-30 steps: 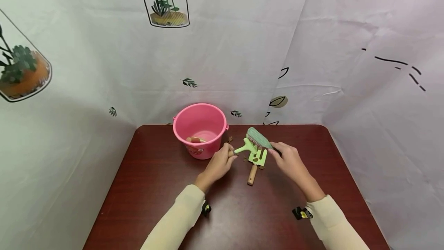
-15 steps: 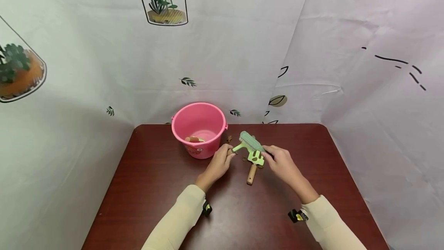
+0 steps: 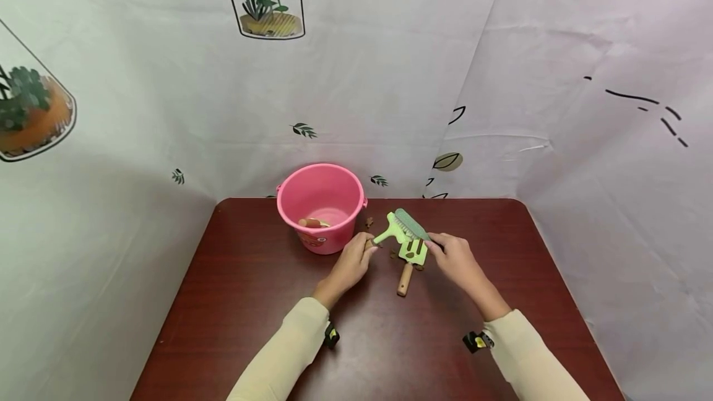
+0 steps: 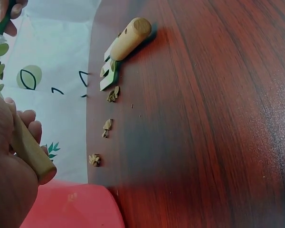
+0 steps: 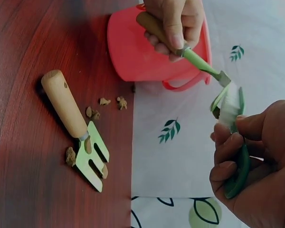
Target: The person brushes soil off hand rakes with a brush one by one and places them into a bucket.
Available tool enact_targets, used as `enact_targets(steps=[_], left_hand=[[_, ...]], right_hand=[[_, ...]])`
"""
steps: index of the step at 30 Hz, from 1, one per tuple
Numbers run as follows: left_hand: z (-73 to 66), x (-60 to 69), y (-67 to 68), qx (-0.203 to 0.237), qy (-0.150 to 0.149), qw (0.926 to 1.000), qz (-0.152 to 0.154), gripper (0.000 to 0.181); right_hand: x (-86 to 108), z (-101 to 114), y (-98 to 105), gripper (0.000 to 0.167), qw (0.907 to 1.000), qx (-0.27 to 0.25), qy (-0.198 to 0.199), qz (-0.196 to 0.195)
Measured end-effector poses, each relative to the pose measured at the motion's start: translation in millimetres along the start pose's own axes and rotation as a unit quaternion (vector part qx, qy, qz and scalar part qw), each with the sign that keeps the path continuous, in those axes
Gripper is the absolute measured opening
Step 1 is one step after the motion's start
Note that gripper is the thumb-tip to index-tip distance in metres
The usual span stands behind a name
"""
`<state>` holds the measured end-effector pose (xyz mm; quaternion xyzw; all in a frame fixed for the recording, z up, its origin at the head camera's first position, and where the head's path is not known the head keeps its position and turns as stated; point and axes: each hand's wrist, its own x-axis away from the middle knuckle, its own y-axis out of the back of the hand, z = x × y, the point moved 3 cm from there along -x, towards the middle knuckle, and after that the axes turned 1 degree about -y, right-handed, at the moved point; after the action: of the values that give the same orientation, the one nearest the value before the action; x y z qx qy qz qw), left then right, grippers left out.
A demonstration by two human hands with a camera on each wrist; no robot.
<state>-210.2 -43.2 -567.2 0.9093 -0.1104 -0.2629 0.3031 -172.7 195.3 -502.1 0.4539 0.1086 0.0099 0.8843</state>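
Note:
My left hand [image 3: 352,262] grips the wooden handle of a light green garden rake [image 3: 394,229], holding it above the table. In my right hand [image 3: 453,258] is a green brush [image 5: 238,142], its pale bristles against the rake's head. Part of that head is hidden by the bristles in the right wrist view. Below them a light green hand fork [image 5: 64,102] with a wooden handle lies on the table, brown clumps on and beside it. The left wrist view shows the rake's handle end [image 4: 35,159] sticking out of the left fist.
A pink bucket [image 3: 328,242] stands left of the hands, with a wooden-handled tool [image 3: 314,223] inside. Several brown clumps [image 5: 121,102] lie between bucket and fork on the dark red table [image 3: 379,351]. A patterned white cloth wall [image 3: 390,79] rises behind the table.
The brush has swept left over the rake's head, then back right, the right hand moving with it. The left hand and rake have shifted only slightly; the fork lies in the same place.

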Motion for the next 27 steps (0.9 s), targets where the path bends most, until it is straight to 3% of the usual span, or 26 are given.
enact_targets(steps=[8, 14, 21, 27], left_hand=[[-1.8, -0.2, 4.0, -0.011, -0.017, 0.9998, -0.005, 0.019], [-6.5, -2.7, 9.4, -0.017, -0.015, 0.9997, -0.004, 0.020], [-12.5, -3.2, 14.7, -0.025, 0.002, 0.9997, -0.004, 0.020], [-21.0, -4.4, 18.3, -0.051, 0.007, 0.9986, -0.013, 0.019]], right_hand=[[-0.9, -16, 1, 0.031, 0.9988, 0.020, -0.041, 0.017], [-0.4, -24, 4, 0.030, 0.9992, 0.025, -0.030, 0.001], [2.7, -7, 12, 0.026, 0.9970, 0.014, 0.042, -0.063], [8.6, 13, 10, 0.023, 0.9856, 0.030, 0.135, -0.097]])
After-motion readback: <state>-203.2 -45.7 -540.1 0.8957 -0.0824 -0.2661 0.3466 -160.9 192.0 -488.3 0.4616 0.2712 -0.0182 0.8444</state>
